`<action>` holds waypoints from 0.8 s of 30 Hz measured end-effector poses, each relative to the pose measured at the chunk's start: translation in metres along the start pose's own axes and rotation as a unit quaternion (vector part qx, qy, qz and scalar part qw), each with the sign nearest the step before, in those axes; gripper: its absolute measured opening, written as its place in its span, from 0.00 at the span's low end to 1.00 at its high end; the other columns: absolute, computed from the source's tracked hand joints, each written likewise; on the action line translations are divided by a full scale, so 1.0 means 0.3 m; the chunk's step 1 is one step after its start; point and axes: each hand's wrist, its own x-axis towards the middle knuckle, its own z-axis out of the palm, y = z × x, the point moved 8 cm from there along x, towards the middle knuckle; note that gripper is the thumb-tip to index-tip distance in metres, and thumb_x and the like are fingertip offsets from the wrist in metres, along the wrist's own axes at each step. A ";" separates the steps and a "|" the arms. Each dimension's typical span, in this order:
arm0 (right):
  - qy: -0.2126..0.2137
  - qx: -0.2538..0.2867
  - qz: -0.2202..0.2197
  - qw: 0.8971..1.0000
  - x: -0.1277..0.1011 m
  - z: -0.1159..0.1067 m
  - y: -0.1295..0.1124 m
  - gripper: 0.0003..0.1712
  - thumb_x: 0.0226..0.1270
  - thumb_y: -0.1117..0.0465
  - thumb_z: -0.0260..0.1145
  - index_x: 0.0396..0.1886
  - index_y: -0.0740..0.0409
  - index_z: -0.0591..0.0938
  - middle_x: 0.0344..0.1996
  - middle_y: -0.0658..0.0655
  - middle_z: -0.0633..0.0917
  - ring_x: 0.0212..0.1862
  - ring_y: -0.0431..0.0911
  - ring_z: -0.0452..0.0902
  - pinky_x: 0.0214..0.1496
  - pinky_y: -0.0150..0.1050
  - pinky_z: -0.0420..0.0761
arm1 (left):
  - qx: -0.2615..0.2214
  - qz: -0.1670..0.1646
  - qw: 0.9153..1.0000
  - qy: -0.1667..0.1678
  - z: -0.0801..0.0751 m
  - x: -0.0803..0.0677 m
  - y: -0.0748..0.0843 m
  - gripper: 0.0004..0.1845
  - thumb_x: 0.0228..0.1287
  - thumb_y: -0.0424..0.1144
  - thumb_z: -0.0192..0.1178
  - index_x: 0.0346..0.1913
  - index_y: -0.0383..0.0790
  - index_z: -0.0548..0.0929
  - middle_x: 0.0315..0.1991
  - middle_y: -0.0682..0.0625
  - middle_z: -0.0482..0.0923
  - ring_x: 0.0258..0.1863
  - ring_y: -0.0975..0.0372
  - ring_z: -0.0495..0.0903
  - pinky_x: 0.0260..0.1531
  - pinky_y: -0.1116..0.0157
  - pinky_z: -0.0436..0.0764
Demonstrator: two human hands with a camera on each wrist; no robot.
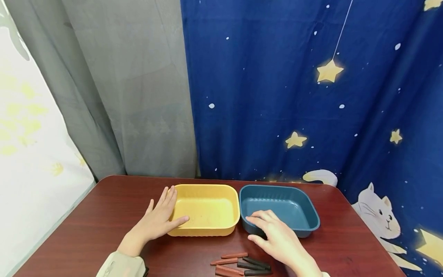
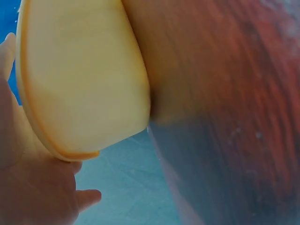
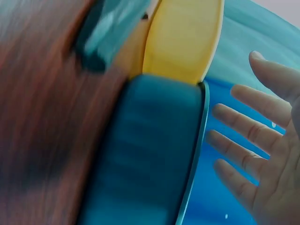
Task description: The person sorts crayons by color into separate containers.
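Note:
My left hand (image 1: 157, 221) lies over the left rim of a yellow plastic basin (image 1: 204, 232), fingers straight and thumb spread across its front corner. In the left wrist view that hand (image 2: 40, 173) shows at the rim of the same basin (image 2: 89, 79). Over the front left edge of a blue basin (image 1: 304, 232) is my right hand (image 1: 277, 238), holding nothing. The right wrist view shows its fingers (image 3: 248, 129) extended and apart from the blue basin's rim. Below the basins lie several reddish-brown sticks (image 1: 225, 261) and black sticks (image 1: 254, 266).
Both basins stand side by side, nearly touching, on a dark red-brown table (image 1: 114, 215). Behind its back edge hang a grey curtain (image 1: 138, 96) and a blue curtain (image 1: 263, 96) with stars. A white cloth (image 1: 38, 165) hangs along the left.

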 end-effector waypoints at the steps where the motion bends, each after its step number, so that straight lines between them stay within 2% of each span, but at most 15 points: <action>1: -0.004 0.002 -0.006 1.000 0.005 0.006 -0.012 0.22 0.62 0.48 0.72 0.56 0.42 0.84 0.52 0.42 0.82 0.54 0.39 0.76 0.52 0.41 0.83 | 0.001 -0.001 1.000 -0.002 0.001 0.003 -0.002 0.57 0.62 0.72 0.54 0.80 0.37 0.46 0.82 0.44 0.38 0.81 0.47 0.35 0.68 0.28 0.41; 9: -0.025 0.021 -0.051 0.998 0.021 0.063 -0.090 0.13 0.63 0.51 0.72 0.46 0.47 0.88 0.40 0.42 0.81 0.44 0.37 0.69 0.43 0.33 0.79 | 0.007 0.002 1.000 -0.013 0.005 -0.001 0.003 0.57 0.62 0.72 0.55 0.79 0.34 0.47 0.82 0.43 0.39 0.81 0.46 0.36 0.69 0.29 0.46; 18: -0.139 0.078 -0.050 0.986 0.036 0.153 -0.118 0.04 0.67 0.51 0.69 0.38 0.41 0.87 0.35 0.38 0.81 0.38 0.31 0.74 0.40 0.31 0.78 | 0.013 0.003 1.000 -0.022 0.014 -0.002 0.004 0.59 0.59 0.71 0.59 0.78 0.31 0.49 0.81 0.40 0.41 0.80 0.45 0.40 0.67 0.29 0.53; 24: -0.180 0.063 -0.059 0.980 0.048 0.195 -0.127 0.02 0.64 0.53 0.70 0.31 0.40 0.86 0.29 0.38 0.78 0.31 0.31 0.72 0.36 0.30 0.76 | 0.021 0.005 0.999 -0.029 0.013 0.009 -0.003 0.63 0.54 0.71 0.62 0.78 0.30 0.49 0.81 0.38 0.42 0.80 0.43 0.40 0.65 0.29 0.56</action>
